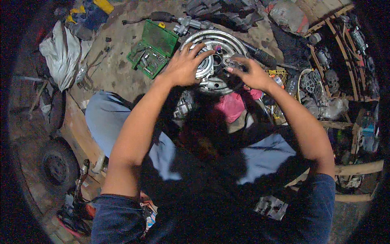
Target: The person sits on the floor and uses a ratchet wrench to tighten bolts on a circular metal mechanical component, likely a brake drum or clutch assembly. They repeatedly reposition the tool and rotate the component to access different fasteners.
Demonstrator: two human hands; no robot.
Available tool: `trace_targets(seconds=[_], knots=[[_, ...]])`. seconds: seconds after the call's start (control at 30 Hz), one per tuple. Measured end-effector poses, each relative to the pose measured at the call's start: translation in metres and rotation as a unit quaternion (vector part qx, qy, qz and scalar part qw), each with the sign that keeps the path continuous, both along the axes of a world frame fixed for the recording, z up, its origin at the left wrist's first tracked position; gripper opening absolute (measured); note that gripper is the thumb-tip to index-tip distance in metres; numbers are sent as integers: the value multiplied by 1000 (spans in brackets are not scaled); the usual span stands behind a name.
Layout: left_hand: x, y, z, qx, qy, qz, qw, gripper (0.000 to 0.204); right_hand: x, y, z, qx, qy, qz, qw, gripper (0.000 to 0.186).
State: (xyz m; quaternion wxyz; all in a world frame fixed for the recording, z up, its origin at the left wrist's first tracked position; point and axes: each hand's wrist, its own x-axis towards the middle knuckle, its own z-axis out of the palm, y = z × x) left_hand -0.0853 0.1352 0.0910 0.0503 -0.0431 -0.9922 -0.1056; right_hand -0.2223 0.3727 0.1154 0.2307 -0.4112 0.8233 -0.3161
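Observation:
A silver wheel rim (pixel 237 38) lies flat in front of me, with a round, grooved, pulley-like metal part (pixel 206 67) resting on it. My left hand (pixel 183 67) has its fingers spread around the left side of that part and grips it; the palm hides some of its edge. In my right hand (pixel 252 74), closed between thumb and fingers, is a small dark grey metal piece (pixel 231 63). It is held over the right side of the rim, near a dark round opening. Its exact kind is not clear.
An open green socket case (pixel 160 38) with small metal tools lies left of the rim. Behind are a shock absorber (pixel 187 25) and dark cloth (pixel 223 14). Pink cloth (pixel 230 107) lies nearer me. Metal parts and a wooden rack (pixel 343 49) stand right; a tyre (pixel 59 166) is left.

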Motion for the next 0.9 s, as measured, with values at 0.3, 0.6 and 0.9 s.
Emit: trace_targets(seconds=[0.3,0.6,0.9], knots=[[3,-9,-2,62,15,-26,998,113,21,-7,-7,-12,12,-41,999,58],[-15,-39,-18,96,0,-123,988,125,30,-12,7,19,8,-37,999,58],[-20,-23,-19,43,32,-87,995,114,20,-9,-5,3,73,4,997,55]])
